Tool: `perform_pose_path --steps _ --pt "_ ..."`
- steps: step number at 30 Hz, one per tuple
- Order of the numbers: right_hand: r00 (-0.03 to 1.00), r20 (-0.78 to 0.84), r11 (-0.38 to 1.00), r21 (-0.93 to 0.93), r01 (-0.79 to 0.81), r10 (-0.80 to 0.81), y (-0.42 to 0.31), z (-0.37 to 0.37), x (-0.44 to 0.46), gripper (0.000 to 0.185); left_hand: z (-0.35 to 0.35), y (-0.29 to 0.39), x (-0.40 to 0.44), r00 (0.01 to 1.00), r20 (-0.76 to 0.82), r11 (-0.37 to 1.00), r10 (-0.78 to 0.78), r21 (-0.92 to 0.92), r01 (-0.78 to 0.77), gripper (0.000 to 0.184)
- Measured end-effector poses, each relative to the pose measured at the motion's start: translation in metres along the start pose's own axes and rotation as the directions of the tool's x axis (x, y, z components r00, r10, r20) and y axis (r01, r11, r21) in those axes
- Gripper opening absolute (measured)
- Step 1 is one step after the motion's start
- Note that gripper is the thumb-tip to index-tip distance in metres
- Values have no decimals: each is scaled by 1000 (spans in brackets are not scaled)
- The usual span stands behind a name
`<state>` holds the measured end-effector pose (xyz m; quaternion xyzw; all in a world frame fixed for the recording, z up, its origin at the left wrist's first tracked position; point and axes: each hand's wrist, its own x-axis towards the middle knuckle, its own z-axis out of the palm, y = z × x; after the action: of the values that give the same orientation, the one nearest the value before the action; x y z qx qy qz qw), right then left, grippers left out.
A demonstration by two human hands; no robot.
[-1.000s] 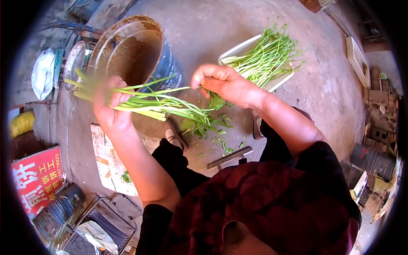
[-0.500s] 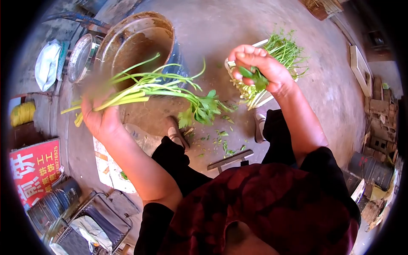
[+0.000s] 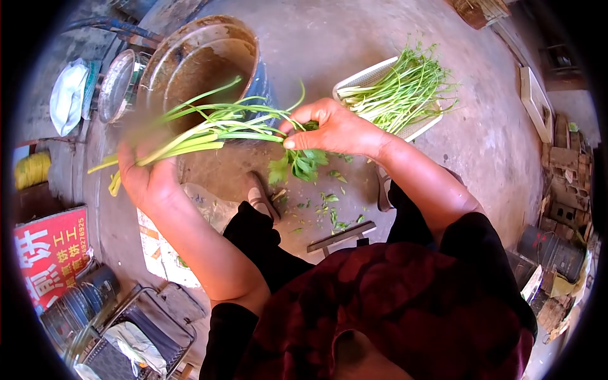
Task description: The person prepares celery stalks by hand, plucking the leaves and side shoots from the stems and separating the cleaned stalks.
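Note:
A bunch of green leafy stalks (image 3: 209, 134) stretches across the view in front of me. My left hand (image 3: 149, 171) is closed round its thick pale ends; a blurred patch hides part of the fingers. Near the leafy end, my right hand (image 3: 323, 130) pinches the stalks between thumb and fingers. Broad leaves (image 3: 304, 166) hang just below it. Beyond my right hand, a white basket (image 3: 364, 77) on the floor holds a heap of thin green stalks (image 3: 405, 92).
A large rusty-rimmed drum (image 3: 256, 79) stands beyond my left hand. Torn leaves (image 3: 332, 212) lie on the floor between my feet. At the left are a white bag (image 3: 66, 98), a red sign (image 3: 54, 253) and a chair (image 3: 149, 329). Bricks (image 3: 563, 171) are stacked at the right.
My right hand came away from the bunch with leaves in its fingers, then moved back left and down to the stalks. The left hand has shifted slightly left with the bunch.

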<state>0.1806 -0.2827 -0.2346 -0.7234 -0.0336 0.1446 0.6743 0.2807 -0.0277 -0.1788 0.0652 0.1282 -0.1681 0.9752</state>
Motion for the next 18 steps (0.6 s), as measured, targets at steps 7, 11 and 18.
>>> perform_pose_path --steps 7,11,18 --pt "986 62 985 70 -161 156 -14 -12 1 16 -6 6 1 991 -15 955 131 272 -122 9" --pt "978 132 962 199 -187 163 -10 -12 2 19 3 -5 -4 961 -62 908 271 348 -233 10" --pt "905 351 947 116 -298 242 -13 -5 -4 18 5 5 -8 890 -115 846 441 385 -369 10"
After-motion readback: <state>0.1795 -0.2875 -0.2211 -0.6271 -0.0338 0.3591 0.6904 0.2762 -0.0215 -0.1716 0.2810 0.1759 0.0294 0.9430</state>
